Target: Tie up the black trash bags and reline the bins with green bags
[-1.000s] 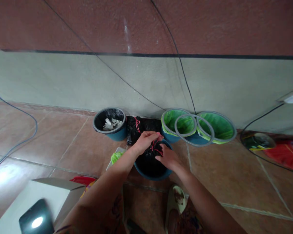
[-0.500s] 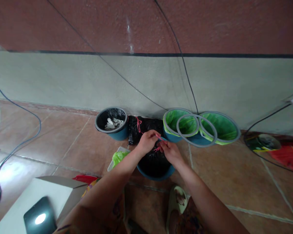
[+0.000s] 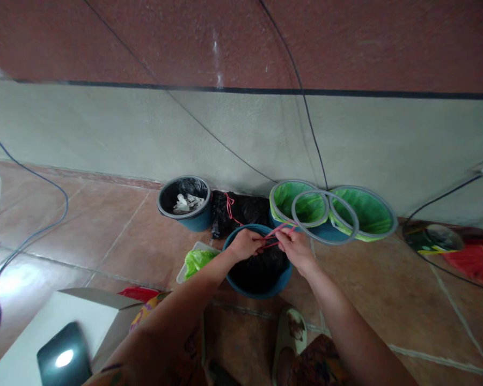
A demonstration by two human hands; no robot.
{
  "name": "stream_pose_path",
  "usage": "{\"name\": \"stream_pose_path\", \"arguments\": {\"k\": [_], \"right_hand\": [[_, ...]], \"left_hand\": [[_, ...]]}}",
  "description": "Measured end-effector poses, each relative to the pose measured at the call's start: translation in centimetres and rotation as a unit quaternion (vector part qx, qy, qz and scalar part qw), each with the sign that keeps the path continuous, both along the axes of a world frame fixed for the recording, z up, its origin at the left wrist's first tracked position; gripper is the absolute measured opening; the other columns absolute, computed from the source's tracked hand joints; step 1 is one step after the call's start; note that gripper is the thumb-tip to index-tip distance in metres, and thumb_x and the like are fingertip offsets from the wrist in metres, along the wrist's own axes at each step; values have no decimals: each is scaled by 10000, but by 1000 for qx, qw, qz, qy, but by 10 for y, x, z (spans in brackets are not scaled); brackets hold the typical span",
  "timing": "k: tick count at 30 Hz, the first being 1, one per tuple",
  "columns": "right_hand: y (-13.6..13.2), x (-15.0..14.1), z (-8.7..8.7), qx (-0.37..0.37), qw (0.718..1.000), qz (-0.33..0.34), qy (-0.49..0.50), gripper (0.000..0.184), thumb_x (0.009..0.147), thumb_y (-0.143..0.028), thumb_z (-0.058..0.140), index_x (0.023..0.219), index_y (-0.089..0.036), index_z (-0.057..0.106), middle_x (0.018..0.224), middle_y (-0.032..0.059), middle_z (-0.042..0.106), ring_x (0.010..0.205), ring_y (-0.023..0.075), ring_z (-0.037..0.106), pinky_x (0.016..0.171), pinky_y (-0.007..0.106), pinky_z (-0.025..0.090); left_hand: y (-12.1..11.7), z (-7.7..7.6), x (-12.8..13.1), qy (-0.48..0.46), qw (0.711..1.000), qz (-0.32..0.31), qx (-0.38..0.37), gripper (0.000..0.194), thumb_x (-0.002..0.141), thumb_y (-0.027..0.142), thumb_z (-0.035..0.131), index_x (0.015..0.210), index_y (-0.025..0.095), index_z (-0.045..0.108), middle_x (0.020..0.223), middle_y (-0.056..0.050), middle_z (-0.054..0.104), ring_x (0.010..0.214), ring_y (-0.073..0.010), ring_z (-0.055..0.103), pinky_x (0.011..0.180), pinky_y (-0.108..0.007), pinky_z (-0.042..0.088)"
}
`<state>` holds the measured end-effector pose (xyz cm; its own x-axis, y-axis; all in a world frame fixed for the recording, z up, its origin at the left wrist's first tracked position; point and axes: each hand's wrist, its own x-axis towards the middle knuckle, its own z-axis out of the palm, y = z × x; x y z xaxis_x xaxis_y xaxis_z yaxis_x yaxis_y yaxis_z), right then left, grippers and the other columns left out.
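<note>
Left hand (image 3: 245, 245) and right hand (image 3: 297, 247), now farther apart, pinch thin pink string (image 3: 271, 245) over the near round blue plastic bin (image 3: 274, 290).

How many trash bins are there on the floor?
4: a black-lined bin at left by the wall, a nearer blue bin beneath the left hand and right hand, and two green-lined bins side by side at right.

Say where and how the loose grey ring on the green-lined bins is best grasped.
Pinch the grey ring by its near arc, coming from the person's side: probably easiest, since that thin arc juts forward between the green-lined bins, uncovered.
</note>
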<state>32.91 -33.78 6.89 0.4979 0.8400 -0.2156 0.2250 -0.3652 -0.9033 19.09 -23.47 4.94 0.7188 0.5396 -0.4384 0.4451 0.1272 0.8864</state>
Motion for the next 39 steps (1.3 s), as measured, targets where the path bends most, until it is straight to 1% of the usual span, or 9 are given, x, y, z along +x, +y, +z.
{"name": "stream_pose_path", "arguments": {"k": [4, 6, 12, 15, 21, 26, 32, 35, 39], "right_hand": [[-7, 9, 5, -55, 998, 7, 36, 392, 732, -436, 585, 984, -140, 628, 492, -55, 511, 449, 108, 448, 457, 230, 301], [-8, 10, 9, -63, 996, 25, 51, 389, 733, -399, 576, 1017, -137, 615, 510, -52, 533, 456, 106, 457, 458, 224, 306], [-1, 0, 17, 51, 992, 78, 80, 236, 803, -373, 548, 936, -185, 598, 586, -47, 577, 530, 102, 518, 532, 226, 388], [3, -4, 16, 90, 989, 57, 104, 263, 808, -396, 578, 967, -187, 599, 646, -29, 619, 604, 119, 583, 630, 256, 463], [-1, -1, 4, 55, 993, -13, 108, 534, 884, -543, 471, 1333, -255, 452, 1219, 93, 645, 956, 183, 660, 802, 332, 512], [-3, -2, -8, -61, 982, 155, -94, 313, 889, -409, 504, 1074, -208, 656, 1003, 76, 720, 911, 206, 654, 798, 315, 467], [-2, -4, 3, -111, 951, 202, -207, 308, 914, -304, 431, 841, -179, 703, 759, 55, 704, 689, 163, 612, 634, 272, 381], [-4, -2, 6, -126, 948, 244, -162, 325, 905, -347, 450, 794, -185, 710, 649, 25, 665, 595, 142, 574, 570, 257, 354], [-6, 1, 0, -169, 937, 260, -163, 282, 873, -311, 491, 747, -188, 710, 672, 44, 687, 617, 160, 593, 584, 266, 372]], "left_hand": [[3, 2, -1, -43, 991, 82, -101, 149, 847, 218, 582, 823, 109, 682, 658, -3, 626, 547, -59, 583, 569, -182, 492], [2, 2, -1, -34, 992, 84, -87, 177, 865, 194, 527, 844, 103, 677, 606, 20, 580, 491, -51, 538, 553, -192, 486], [-2, 6, 1, -14, 978, -175, 116, 224, 836, 166, 492, 812, 134, 713, 579, 31, 566, 520, -78, 526, 537, -186, 412], [-3, 9, -1, -46, 954, -235, 182, 158, 799, 189, 570, 803, 145, 722, 617, 28, 601, 581, -90, 541, 577, -187, 404], [0, 3, -4, -30, 983, -147, 103, 337, 898, 341, 478, 748, 120, 684, 577, 12, 577, 527, -85, 519, 532, -185, 408], [1, -1, -3, -49, 996, -60, -42, 325, 872, 363, 523, 682, 121, 629, 534, 31, 530, 493, -66, 498, 538, -189, 440], [6, 3, -6, -36, 990, 24, -135, 164, 729, 247, 671, 804, 102, 684, 674, -18, 658, 565, -81, 584, 608, -224, 477], [7, 2, -5, -40, 995, 36, -79, 133, 670, 150, 673, 794, 110, 699, 674, -4, 660, 569, -82, 572, 609, -222, 462], [4, 2, -4, -1, 985, -46, 165, 119, 684, 83, 600, 666, 145, 700, 638, 5, 650, 623, -113, 573, 647, -235, 446]]}}
